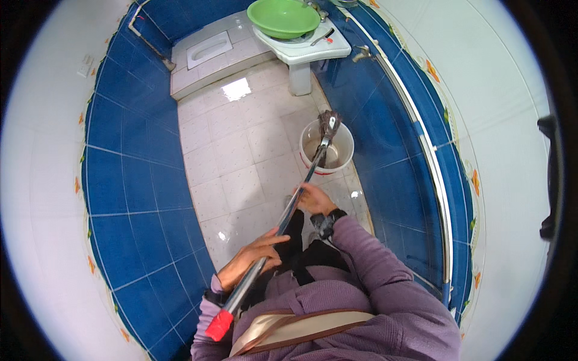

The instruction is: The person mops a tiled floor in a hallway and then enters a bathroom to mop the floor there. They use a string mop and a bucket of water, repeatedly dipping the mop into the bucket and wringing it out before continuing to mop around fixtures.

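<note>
A metal mop handle [282, 223] runs slantwise across the view, from its red end grip [220, 325] at my left forearm up to the bucket. My left hand [253, 259] holds the upper part of the handle, its index finger stretched out across the pole. Lower down the pole, my right hand [316, 199] grips it, with a dark band on the wrist. The dark, stringy mop head [332, 124] lies over the far rim of a white plastic bucket [349, 146], partly inside. The bucket's bottom looks stained; whether it holds water I cannot tell.
Pale floor tiles [235, 149] lie between blue tiled walls. A squat toilet [210, 49] is set in a raised step at the back. A pedestal washbasin [332, 49] carries a green basin [284, 18]. Beside it, a tap [361, 53] and pipes [422, 122] run along the right wall.
</note>
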{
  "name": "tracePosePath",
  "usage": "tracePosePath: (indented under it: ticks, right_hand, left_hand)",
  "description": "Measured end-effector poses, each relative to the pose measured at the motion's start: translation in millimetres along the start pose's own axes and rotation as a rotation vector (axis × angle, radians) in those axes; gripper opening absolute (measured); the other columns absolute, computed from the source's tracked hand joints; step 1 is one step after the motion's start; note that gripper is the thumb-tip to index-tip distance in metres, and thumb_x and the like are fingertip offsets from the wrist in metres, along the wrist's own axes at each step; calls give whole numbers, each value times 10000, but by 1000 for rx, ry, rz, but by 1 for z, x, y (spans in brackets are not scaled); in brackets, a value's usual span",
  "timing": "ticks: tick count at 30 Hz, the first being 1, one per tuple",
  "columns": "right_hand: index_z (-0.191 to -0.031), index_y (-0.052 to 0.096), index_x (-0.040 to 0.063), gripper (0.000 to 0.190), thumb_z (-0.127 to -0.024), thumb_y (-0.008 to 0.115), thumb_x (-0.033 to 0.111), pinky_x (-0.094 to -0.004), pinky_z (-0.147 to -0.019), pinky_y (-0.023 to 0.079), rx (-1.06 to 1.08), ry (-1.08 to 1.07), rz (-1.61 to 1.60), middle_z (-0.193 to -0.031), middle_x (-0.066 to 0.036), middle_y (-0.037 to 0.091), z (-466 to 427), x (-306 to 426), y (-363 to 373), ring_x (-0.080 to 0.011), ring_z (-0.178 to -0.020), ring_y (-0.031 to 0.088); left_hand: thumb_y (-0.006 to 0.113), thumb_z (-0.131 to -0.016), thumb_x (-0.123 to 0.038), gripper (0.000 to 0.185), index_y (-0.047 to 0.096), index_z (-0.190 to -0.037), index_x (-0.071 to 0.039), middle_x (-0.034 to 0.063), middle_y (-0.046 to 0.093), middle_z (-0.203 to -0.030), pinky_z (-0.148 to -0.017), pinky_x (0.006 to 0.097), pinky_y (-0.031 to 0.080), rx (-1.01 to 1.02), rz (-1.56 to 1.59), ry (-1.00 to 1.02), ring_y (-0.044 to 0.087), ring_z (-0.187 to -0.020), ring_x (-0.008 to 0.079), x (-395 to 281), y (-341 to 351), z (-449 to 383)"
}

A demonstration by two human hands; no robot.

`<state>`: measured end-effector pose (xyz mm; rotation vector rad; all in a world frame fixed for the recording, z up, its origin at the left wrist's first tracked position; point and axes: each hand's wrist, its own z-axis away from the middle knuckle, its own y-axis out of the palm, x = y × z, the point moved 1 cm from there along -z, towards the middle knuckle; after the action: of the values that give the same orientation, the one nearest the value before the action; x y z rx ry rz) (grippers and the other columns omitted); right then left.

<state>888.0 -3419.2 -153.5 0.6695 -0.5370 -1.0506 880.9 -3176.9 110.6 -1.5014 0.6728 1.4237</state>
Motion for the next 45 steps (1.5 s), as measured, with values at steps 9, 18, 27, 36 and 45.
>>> tracePosePath:
  ticks: [9,18,27,36,45]
  right_hand:
    - [-1089,592,55,188,-913,528,66,-270,-618,506,-393,-497,607,-879,-81,650,20,109,40,-152,-721,610]
    - [-1165,611,60,358,-883,657,275,-247,-646,482,-622,-1425,1380,-928,-81,619,51,379,185,-142,-764,579]
    - [-1070,682,62,436,-861,627,441,-416,-886,466,-858,-1399,2144,-1097,-217,630,0,461,210,-358,-1067,577]
    - [-899,731,129,394,-788,657,500,-400,-759,520,-981,-1097,2178,-898,-113,704,6,458,230,-309,-855,673]
    - [-861,733,127,245,-770,698,352,-373,-708,521,-620,-1044,2235,-828,-93,707,14,476,217,-286,-784,679]
  left_hand:
    - [709,-802,-45,70,663,-853,-36,176,522,-1323,-1100,502,257,-272,301,-24,328,-1359,362,71,-120,-4]
    - [666,-833,-33,46,631,-863,-31,186,582,-1236,-1054,439,345,-472,286,-79,487,-1241,314,100,-156,-21]
    - [675,-833,-33,109,661,-940,-40,159,584,-1233,-1000,386,410,-677,289,-112,505,-1219,276,100,-152,-47]
    - [647,-868,-120,119,644,-908,-8,153,640,-1123,-928,330,438,-1066,370,-288,581,-1054,214,72,-84,-77]
    - [638,-883,-134,125,625,-918,-15,163,623,-1130,-914,328,475,-1219,465,-289,581,-1059,224,47,-25,-100]
